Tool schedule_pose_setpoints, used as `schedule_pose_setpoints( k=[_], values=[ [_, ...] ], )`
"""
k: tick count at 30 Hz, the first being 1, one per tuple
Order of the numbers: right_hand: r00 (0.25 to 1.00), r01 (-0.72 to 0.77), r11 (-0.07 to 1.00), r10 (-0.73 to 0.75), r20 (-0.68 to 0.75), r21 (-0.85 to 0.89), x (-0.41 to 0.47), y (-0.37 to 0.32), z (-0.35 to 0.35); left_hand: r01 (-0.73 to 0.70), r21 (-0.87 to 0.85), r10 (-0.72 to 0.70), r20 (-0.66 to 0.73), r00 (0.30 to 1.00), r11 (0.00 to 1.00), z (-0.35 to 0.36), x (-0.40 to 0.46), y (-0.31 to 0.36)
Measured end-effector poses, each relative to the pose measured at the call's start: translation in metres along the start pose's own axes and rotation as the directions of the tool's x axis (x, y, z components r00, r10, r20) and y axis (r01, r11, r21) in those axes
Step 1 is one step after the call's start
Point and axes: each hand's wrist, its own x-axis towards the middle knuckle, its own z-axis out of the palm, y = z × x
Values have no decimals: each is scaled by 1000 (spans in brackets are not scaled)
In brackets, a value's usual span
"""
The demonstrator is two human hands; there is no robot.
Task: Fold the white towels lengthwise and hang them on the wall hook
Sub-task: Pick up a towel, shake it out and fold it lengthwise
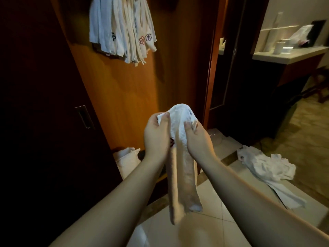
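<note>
A white towel (183,168), folded into a long narrow strip, hangs down between my hands in the middle of the view. My left hand (155,136) pinches its upper left edge with thumb and fingers. My right hand (196,139) grips the upper right edge. The towel's top bulges up over both hands, and a small dark embroidered flower shows by my left palm. Several folded white towels (122,29) with flower embroidery hang on the wooden wall at top; the hook itself is hidden under them.
A loose pile of white towels (267,168) lies at the right on a pale surface. A white bag (127,161) stands on the floor by the orange wooden panel (135,97). A dark sliding door (44,122) is left; a counter (288,54) with bottles is far right.
</note>
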Motion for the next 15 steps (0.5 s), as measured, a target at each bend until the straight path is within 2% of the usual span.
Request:
schedule_pose_setpoints(
  k=[5, 9, 13, 15],
  values=[
    [998, -59, 991, 58, 13, 117, -5, -10, 1, -51, -32, 52, 28, 998, 998, -5, -10, 10],
    [997, -59, 970, 46, 58, 235, -11, -19, 2, -108, -44, 110, 55, 992, 993, -10, -14, 17],
    [995, -13, 960, -14, 94, 281, -16, -29, 0, -143, -25, 145, 150, 978, 989, -14, -22, 19],
    [993, 5, 961, -38, 116, 275, -17, -32, -1, -119, 15, 113, 221, 969, 993, -17, -21, 23]
  ],
)
